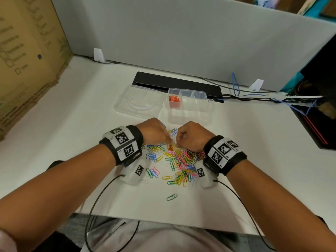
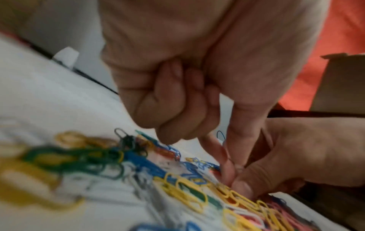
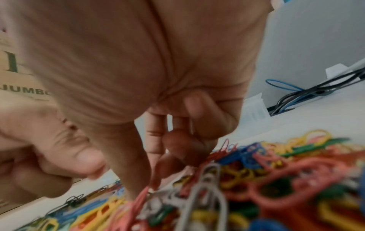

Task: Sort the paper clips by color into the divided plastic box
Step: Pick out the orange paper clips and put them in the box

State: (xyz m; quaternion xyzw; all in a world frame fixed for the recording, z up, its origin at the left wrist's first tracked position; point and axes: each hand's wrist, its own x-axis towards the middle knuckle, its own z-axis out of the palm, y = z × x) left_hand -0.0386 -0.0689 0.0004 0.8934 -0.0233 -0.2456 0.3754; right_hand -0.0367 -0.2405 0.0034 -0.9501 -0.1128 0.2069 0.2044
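Both forearms fill the near edge of the head view, wrists banded with marker cuffs, and meet over the paper clips (image 1: 174, 160) heaped on the white surface (image 1: 254, 160). One green clip (image 1: 171, 196) lies apart at six o'clock from the heap.

At the heap's twelve o'clock edge the left hand (image 1: 154, 132) and right hand (image 1: 191, 136) nearly touch. Each has its fingers curled narrow, thumb and forefinger tips brought together down among the clips. In the left wrist view the left forefinger (image 2: 223, 157) and the right thumb (image 2: 245, 186) press into the orange and yellow clips; whether a clip is actually caught between any fingertips is too blurred to tell. The close pairing looks meant for teasing one colour out of a tangle, since the clips hook on one another.

Beyond the hands, at twelve o'clock, stands the divided plastic box (image 1: 189, 106) with its clear lid (image 1: 138, 102) laid open at its nine o'clock side. Only the far left compartment holds anything: orange clips (image 1: 174, 99). Placed just past the heap, the box keeps each carry short. Most of the sorting appears undone.
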